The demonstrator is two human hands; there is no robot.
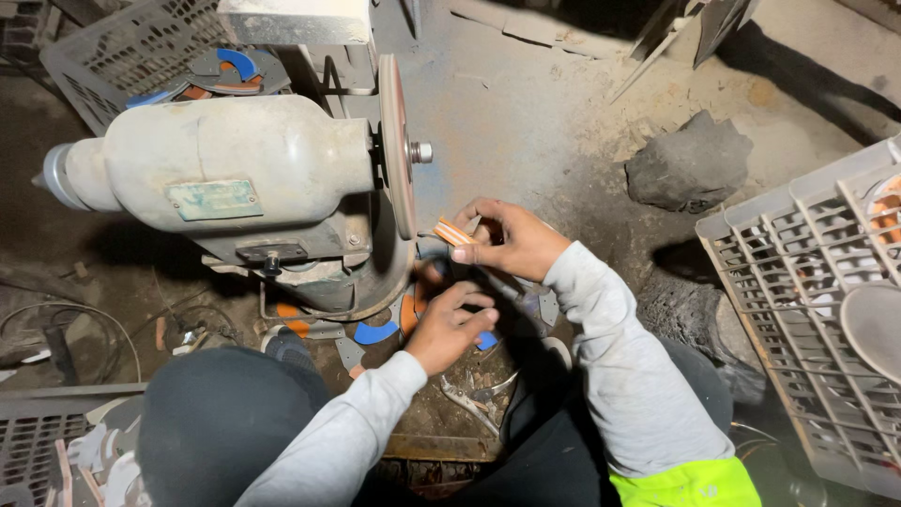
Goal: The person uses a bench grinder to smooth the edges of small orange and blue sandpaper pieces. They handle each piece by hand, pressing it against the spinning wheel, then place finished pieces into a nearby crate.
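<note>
Between right-hand fingers (488,246), pinched shut: small flat orange-and-white striped piece (454,232), held at three o'clock of the round grinder wheel (397,145). Left hand (449,327) loosely curled, gripping nothing visible, at six o'clock of wheel, above scattered blue and orange scissor handles (375,332). Grey plastic crate (812,310) farther out at three o'clock.

an orange-and-white striped handle piece (454,232) lies nearly level, its end just beside the grinding wheel (397,145).

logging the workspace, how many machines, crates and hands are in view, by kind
Bench grinder with its wheel: 1
Grey plastic crates: 2, one at top left, one at right
Hands: 2, the left hand low by the blue and orange pieces, the right hand holding an orange striped piece near the wheel
Total: 5
</note>
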